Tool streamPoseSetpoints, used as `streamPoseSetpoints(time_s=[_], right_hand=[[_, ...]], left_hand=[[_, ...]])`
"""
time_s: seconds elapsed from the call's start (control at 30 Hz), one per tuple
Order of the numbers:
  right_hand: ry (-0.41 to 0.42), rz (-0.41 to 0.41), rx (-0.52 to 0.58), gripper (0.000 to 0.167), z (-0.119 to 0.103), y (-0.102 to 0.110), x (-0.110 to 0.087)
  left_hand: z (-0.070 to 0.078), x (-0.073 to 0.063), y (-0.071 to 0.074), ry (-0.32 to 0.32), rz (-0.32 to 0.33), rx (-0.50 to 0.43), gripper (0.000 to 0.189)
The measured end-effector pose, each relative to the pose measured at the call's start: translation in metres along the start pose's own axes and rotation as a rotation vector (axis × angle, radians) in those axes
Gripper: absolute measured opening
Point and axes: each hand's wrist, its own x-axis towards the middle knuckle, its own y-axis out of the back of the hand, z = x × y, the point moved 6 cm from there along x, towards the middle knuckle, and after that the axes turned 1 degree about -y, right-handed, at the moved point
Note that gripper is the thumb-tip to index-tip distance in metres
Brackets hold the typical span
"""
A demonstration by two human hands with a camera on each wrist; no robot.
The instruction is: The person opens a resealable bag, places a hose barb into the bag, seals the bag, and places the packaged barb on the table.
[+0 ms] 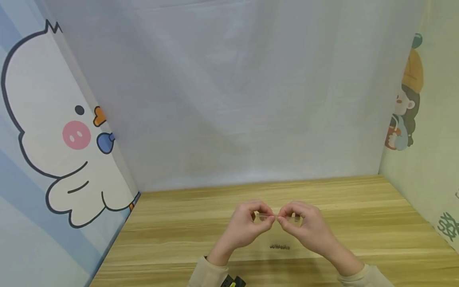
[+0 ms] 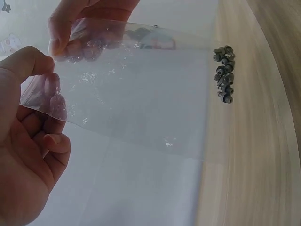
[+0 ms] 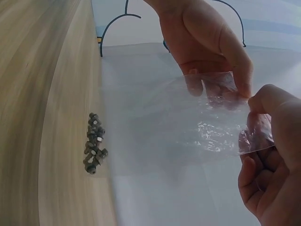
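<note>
A clear plastic bag (image 2: 141, 89) hangs from both hands above the table. My left hand (image 1: 247, 223) pinches its top edge between thumb and index finger. My right hand (image 1: 303, 227) pinches the same edge close beside it, with the fingertips of the two hands almost touching. Several small dark metal pieces, like screws or nuts (image 3: 94, 143), are bunched in a row at the bag's lower end. They appear to lie inside the bag; in the head view these metal pieces (image 1: 279, 246) show below the hands. Creases and glare cover the bag near the fingers.
A wood-grain table (image 1: 172, 231) spreads beneath the hands. Behind it hangs a pale grey curtain (image 1: 229, 99). Cartoon-printed panels stand at the left (image 1: 39, 119) and the right (image 1: 437, 159). A dark wristband (image 1: 233, 281) is at the left sleeve.
</note>
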Motion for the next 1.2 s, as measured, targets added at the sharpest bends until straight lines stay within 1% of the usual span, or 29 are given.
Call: streamPoseSetpoints(time_s=[0.13, 0.27, 0.4, 0.47, 0.53, 0.67, 0.7, 0.73, 0.77, 0.8, 0.87, 0.9, 0.97, 1.07, 1.13, 1.2], right_hand=[[0.001, -0.023, -0.009, 0.031, 0.002, -0.001, 0.0], [-0.003, -0.048, -0.003, 0.028, 0.003, 0.0, 0.001], [0.002, -0.052, 0.007, 0.029, 0.002, 0.003, 0.001], [0.004, -0.047, 0.003, 0.027, 0.003, 0.006, 0.002], [-0.029, -0.023, -0.006, 0.022, 0.007, 0.014, 0.003], [-0.168, 0.07, -0.07, 0.014, 0.02, 0.042, 0.0], [-0.202, 0.088, -0.084, 0.013, 0.023, 0.049, -0.002], [-0.224, 0.096, -0.096, 0.01, 0.025, 0.055, -0.003], [-0.229, 0.092, -0.107, 0.007, 0.026, 0.059, -0.004], [-0.222, 0.078, -0.116, 0.005, 0.026, 0.06, -0.004], [-0.189, 0.039, -0.107, 0.002, 0.025, 0.057, -0.004], [-0.173, 0.02, -0.1, 0.003, 0.024, 0.054, -0.003], [-0.141, -0.011, -0.08, 0.001, 0.021, 0.047, -0.002], [-0.122, -0.04, -0.044, 0.011, 0.019, 0.034, -0.001], [-0.117, -0.053, -0.029, 0.018, 0.018, 0.027, -0.001], [-0.11, -0.067, -0.013, 0.019, 0.017, 0.022, -0.002]], left_hand=[[0.0, 0.0, 0.003, -0.004, -0.02, 0.042, 0.005], [-0.003, -0.001, 0.007, 0.005, -0.032, 0.053, 0.004], [-0.008, -0.002, 0.012, 0.021, -0.022, 0.034, 0.005], [-0.012, -0.003, 0.017, 0.024, -0.006, 0.024, 0.007], [-0.016, -0.005, 0.028, 0.032, 0.046, -0.008, 0.008], [-0.023, -0.014, 0.061, 0.009, 0.204, -0.081, 0.006], [-0.023, -0.016, 0.067, 0.002, 0.23, -0.09, 0.007], [-0.023, -0.018, 0.07, -0.005, 0.241, -0.084, 0.007], [-0.023, -0.019, 0.071, -0.004, 0.236, -0.076, 0.007], [-0.023, -0.018, 0.069, 0.003, 0.219, -0.066, 0.005], [-0.023, -0.015, 0.061, 0.026, 0.171, -0.037, 0.004], [-0.023, -0.013, 0.055, 0.041, 0.149, -0.027, 0.007], [-0.025, -0.009, 0.043, 0.068, 0.113, -0.021, 0.016], [-0.025, -0.005, 0.029, 0.077, 0.081, -0.003, 0.024], [-0.024, -0.004, 0.022, 0.073, 0.067, 0.001, 0.021], [-0.023, -0.003, 0.019, 0.06, 0.055, -0.002, 0.012]])
